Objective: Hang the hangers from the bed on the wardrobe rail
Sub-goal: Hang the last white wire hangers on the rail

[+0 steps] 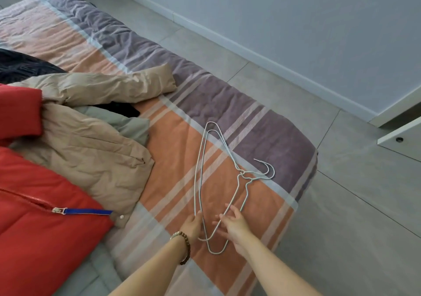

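Two wire hangers point(242, 172) lie overlapped near the foot corner of the bed point(262, 131); I judge them light, springy, easily tangled, best taken at the necks. My right hand point(234, 225) spreads its fingers over them, holding nothing; my left hand point(192, 224) is at the wire, but its grip I cannot tell.

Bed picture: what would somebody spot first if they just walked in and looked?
The big red jacket on the left of the bed grabs the eye, with a tan coat crumpled beside it. Two thin wire hangers lie stacked near the bed's right edge, and the left hand and right hand reach for their near end.
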{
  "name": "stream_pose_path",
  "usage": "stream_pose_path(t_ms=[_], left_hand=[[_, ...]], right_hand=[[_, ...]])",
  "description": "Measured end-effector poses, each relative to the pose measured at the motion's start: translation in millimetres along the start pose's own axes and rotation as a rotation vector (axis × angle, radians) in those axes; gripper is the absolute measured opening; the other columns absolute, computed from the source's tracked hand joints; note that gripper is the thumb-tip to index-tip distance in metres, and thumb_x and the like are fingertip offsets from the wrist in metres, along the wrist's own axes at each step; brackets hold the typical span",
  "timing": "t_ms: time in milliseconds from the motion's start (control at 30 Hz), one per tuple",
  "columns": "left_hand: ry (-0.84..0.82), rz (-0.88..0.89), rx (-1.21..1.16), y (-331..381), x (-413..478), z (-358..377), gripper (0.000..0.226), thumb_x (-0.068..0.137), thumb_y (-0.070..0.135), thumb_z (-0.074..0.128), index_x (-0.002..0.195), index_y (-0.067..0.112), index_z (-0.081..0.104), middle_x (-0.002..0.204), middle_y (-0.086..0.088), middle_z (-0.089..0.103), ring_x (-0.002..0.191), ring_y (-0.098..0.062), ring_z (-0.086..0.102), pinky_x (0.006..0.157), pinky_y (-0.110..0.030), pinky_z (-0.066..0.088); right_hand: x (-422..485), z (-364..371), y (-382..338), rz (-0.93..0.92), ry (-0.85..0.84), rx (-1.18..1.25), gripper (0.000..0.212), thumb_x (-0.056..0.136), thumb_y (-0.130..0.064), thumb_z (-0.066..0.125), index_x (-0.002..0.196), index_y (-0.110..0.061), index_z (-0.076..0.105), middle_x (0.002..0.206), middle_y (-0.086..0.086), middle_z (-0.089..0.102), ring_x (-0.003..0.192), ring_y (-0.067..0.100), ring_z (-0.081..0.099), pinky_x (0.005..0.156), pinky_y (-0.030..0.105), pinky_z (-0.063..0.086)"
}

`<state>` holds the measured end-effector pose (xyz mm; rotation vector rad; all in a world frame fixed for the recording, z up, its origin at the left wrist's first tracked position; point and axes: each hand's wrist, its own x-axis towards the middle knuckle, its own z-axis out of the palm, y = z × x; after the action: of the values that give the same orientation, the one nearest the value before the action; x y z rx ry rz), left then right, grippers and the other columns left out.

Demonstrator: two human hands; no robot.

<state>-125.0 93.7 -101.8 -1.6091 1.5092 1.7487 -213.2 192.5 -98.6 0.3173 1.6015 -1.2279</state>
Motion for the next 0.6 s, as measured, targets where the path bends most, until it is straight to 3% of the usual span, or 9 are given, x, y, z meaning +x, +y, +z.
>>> stream_pose_path(t_ms=[67,233,400,600], left_hand=[[0.0,-0.007,-0.099,12,-17,-2,0.028,0.099,0.036,0.034,0.109,0.013,0.046,0.103,-0.003,0.059,0.078,-0.017,0.059,0.064,-0.026,0.045],[-0.019,0.126,-0.323,58,-56,-17,0.02,0.099,0.022,0.04,0.114,0.012,0.049,0.086,-0.004,0.061,0.063,-0.018,0.056,0.053,-0.026,0.047],[-0.102,0.415,-0.296,154,-128,-18,0.027,0.097,0.017,0.045,0.123,0.013,0.051,0.087,-0.007,0.062,0.064,-0.021,0.058,0.056,-0.028,0.051],[-0.36,0.744,-0.234,260,-255,33,0.028,0.095,0.008,0.048,0.12,0.018,0.055,0.08,-0.006,0.064,0.059,-0.019,0.059,0.053,-0.023,0.053]], right_hand=[[-9,3,-6,-0.044,0.001,-0.01,0.037,0.095,0.004,0.042,0.128,-0.014,0.041,0.083,0.007,0.06,0.065,0.016,0.062,0.047,0.022,0.053],[-56,-4,-53,-0.191,0.004,0.0,0.03,0.095,0.003,0.044,0.117,-0.016,0.047,0.079,0.008,0.06,0.066,0.017,0.063,0.051,0.024,0.054],[-136,-37,-135,-0.418,0.071,0.028,0.031,0.095,0.001,0.047,0.118,-0.019,0.049,0.086,0.009,0.063,0.066,0.016,0.068,0.062,0.029,0.058],[-280,-105,-220,-0.69,0.223,0.168,0.031,0.094,0.003,0.048,0.115,-0.018,0.05,0.083,0.01,0.064,0.064,0.017,0.068,0.057,0.028,0.058]])
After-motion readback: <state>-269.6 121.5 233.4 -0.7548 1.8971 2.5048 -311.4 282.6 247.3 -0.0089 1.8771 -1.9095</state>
